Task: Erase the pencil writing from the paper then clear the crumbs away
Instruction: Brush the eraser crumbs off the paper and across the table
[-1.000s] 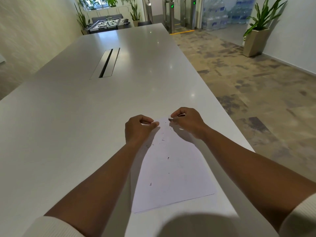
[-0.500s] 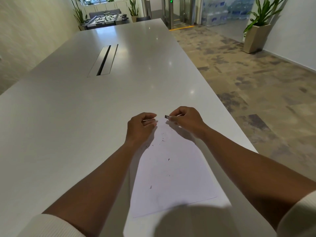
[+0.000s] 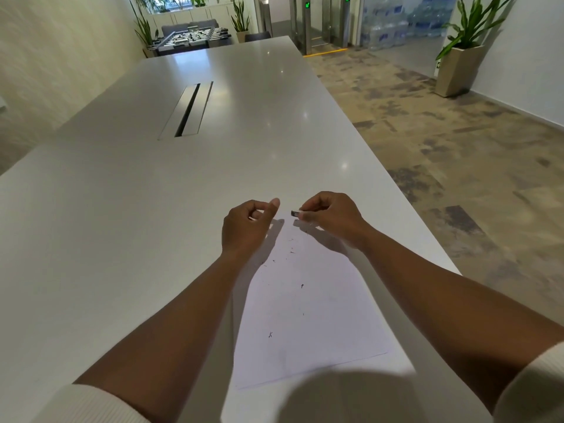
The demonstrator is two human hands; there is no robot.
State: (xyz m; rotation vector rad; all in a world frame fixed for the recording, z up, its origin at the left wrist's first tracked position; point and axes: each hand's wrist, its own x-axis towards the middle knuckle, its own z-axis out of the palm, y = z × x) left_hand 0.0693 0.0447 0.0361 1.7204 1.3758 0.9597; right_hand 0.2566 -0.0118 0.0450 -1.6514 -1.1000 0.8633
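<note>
With your right hand (image 3: 331, 216) pinching the little eraser (image 3: 295, 213) over the paper's (image 3: 308, 303) far edge and your left hand (image 3: 248, 225) loosely curled holding nothing beside it, I'd pin the sheet flat before rubbing the marks nearer you.

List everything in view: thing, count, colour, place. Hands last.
table: one, white, fills the left and middle
slot: one, silver and black, in the table's far half
paper: one, white, near table edge, between the forearms
crumbs: several, dark, scattered over the paper
eraser: one, dark, pinched over the paper's far edge
planters: one beige at right, more far back
foosball table: one, dark, beyond the table
water packs: stacked, bluish, far right
left hand: curled, holds nothing visible
right hand: pinches the eraser
</note>
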